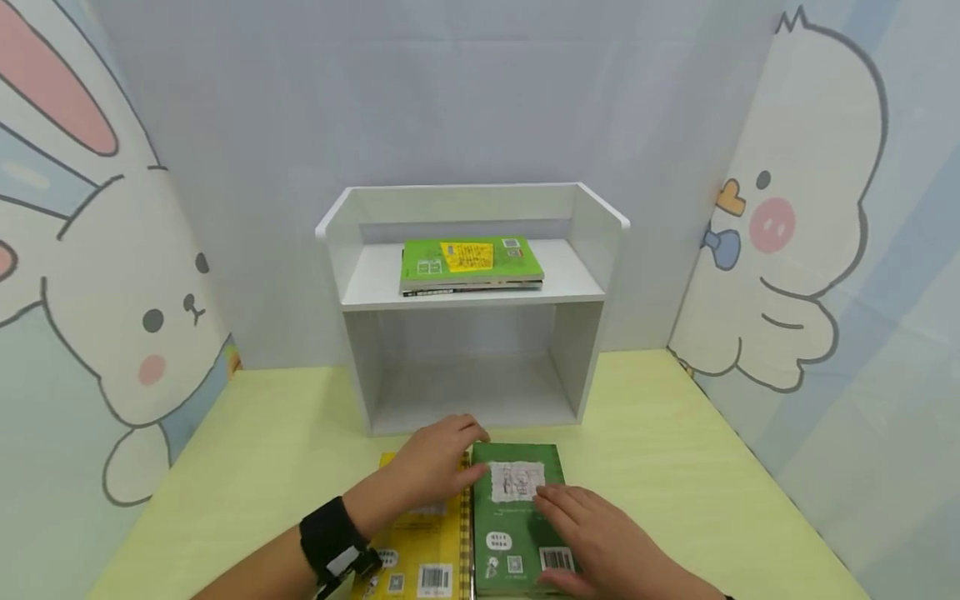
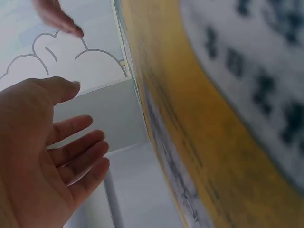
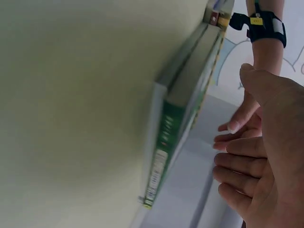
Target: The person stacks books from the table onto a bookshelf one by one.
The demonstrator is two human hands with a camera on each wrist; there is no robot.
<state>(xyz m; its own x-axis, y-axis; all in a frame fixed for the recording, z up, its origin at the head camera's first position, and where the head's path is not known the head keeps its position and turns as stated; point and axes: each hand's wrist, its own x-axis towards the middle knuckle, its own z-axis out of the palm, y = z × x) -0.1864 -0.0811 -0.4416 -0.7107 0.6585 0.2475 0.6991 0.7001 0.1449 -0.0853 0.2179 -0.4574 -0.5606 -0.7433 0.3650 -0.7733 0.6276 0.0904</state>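
Observation:
Two books lie side by side on the table in front of a small white shelf: a yellow one (image 1: pixel 420 533) on the left and a green one (image 1: pixel 517 525) on the right. My left hand (image 1: pixel 433 464) is over the yellow book, its fingertips near the green book's far left corner. Over the green book's right side is my right hand (image 1: pixel 603 537). Loosely bent, empty fingers show on the left hand (image 2: pixel 52 147) in its wrist view. The right wrist view shows the right hand (image 3: pixel 270 161) relaxed beside the green spine (image 3: pixel 164 142), with another book under it.
Behind the books stands the two-level white shelf (image 1: pixel 472 302). A small stack topped by a bright green book (image 1: pixel 472 260) lies on its upper level. Printed cloth walls (image 1: pixel 480 100) surround the pale yellow table (image 1: pixel 285 433).

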